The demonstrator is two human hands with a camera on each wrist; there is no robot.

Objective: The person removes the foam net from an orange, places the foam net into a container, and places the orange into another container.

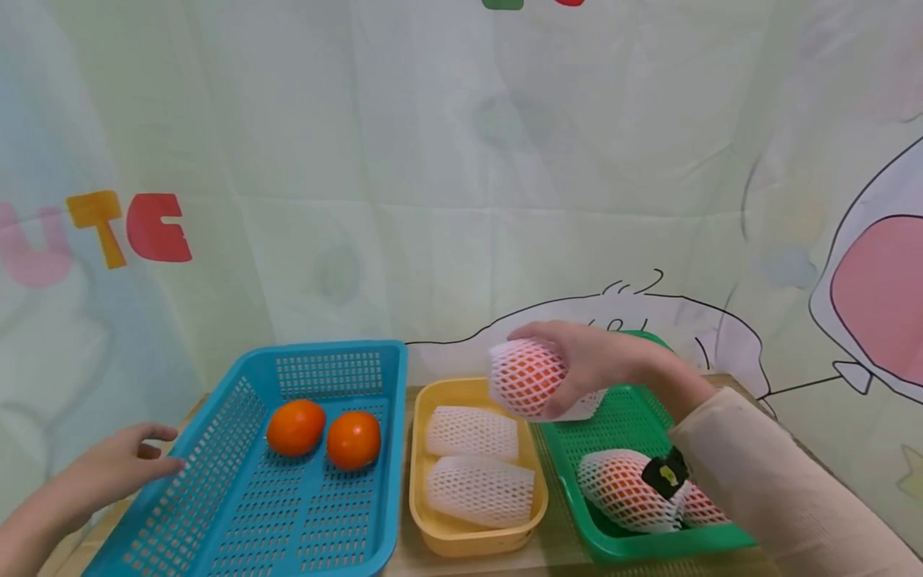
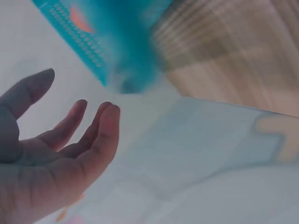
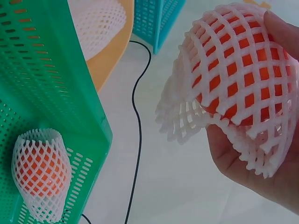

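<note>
My right hand (image 1: 593, 357) grips a round orange fruit in a white foam net (image 1: 526, 377), held up over the gap between the yellow and green baskets. In the right wrist view the net's loose end hangs off the fruit (image 3: 238, 70), with thumb and fingers around it. Off the left side of the blue basket (image 1: 401, 465), my left hand (image 1: 115, 469) hovers with relaxed, parted fingers and nothing in them. Two bare orange fruits, one on the left (image 1: 296, 428) and another on the right (image 1: 353, 441), lie inside that basket.
The yellow basket (image 1: 479, 546) in the middle holds two flat white foam nets (image 1: 481, 489). Netted fruits (image 1: 623, 485) lie in the green basket (image 1: 606, 546) at right, partly hidden by my sleeve. Behind hangs a printed cloth (image 1: 425, 176). A black cable (image 3: 138, 121) shows in the right wrist view.
</note>
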